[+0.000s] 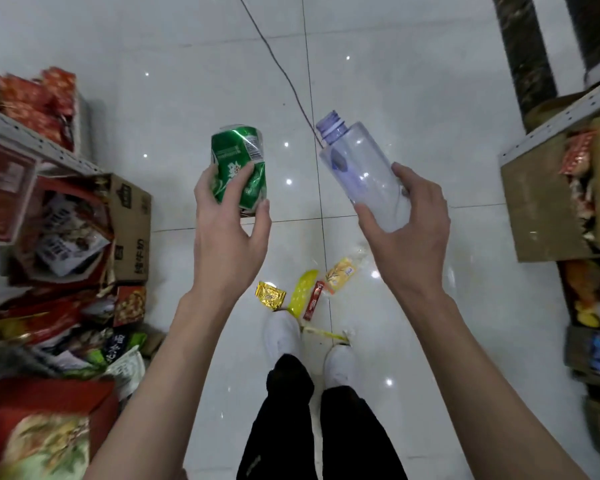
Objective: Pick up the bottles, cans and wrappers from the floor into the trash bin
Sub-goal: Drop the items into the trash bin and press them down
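My left hand (227,233) grips a dented green can (239,161), held up over the white tiled floor. My right hand (413,230) grips a clear, capless plastic bottle (359,168) with a purple neck, tilted to the upper left. Below my hands, wrappers lie on the floor by my white shoes: a gold wrapper (270,295), a yellow-green wrapper (302,293), a red stick sachet (313,303), a yellow packet (340,273) and a thin yellow strip (323,332). No trash bin is in view.
Shelves and open cardboard boxes (132,230) full of snack packs crowd the left side. Another shelf with a box (537,202) and goods stands at right. A thin dark cable (278,67) runs across the tiles ahead. Bare floor lies between the shelves.
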